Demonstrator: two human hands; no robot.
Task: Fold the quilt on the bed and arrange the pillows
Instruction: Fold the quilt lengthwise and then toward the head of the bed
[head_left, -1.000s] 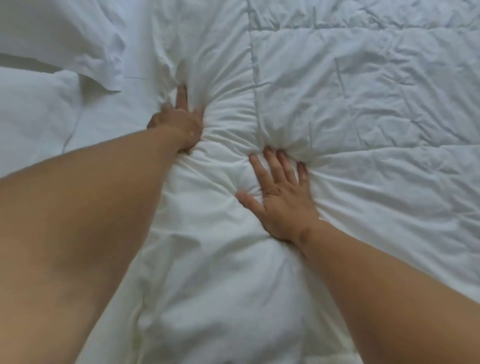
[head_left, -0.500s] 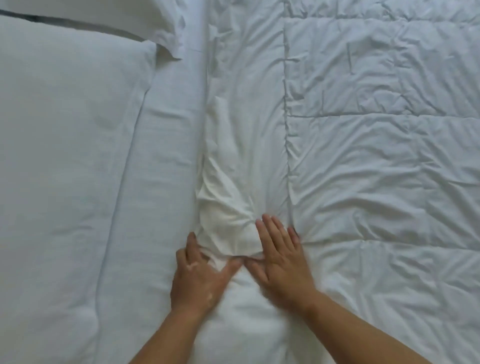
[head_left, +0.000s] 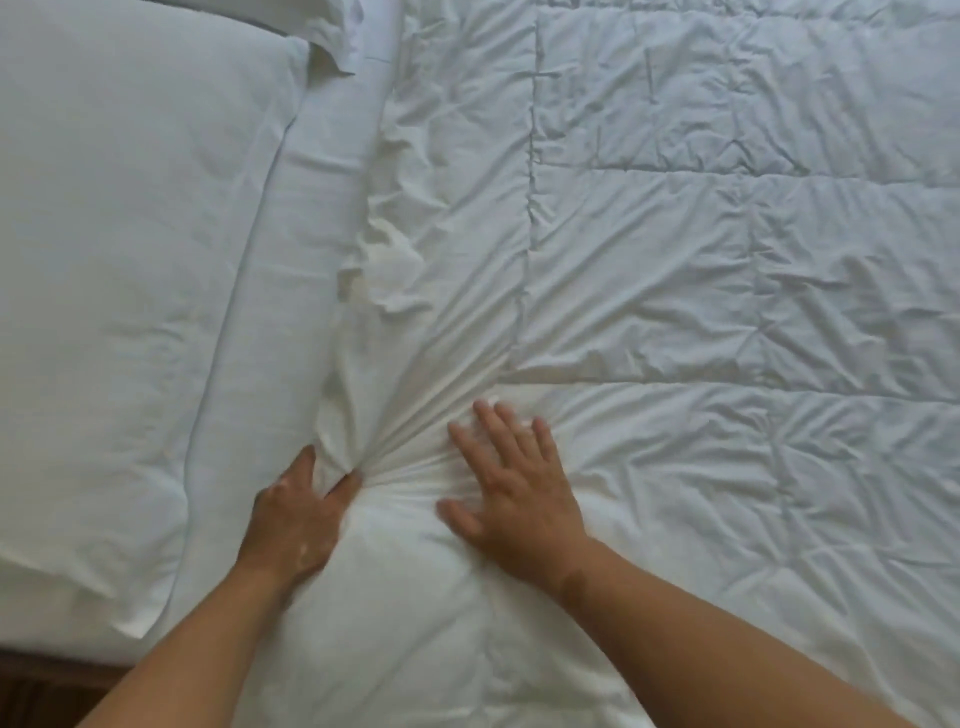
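Left hand (head_left: 298, 519) parted from right hand (head_left: 519, 493) | pinches quilt (head_left: 675, 286) | right flat

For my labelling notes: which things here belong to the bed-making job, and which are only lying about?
Job: quilt, large pillow, corner of second pillow, left hand gripping the quilt, right hand pressing it flat.
Lying about: bed sheet, dark wood strip.

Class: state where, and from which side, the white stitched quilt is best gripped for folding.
Grip the white stitched quilt at its loose, gathered edge facing the white pillow, coming from the pillow side: the hem lies free there, and pleats converge where the left hand pinches it.
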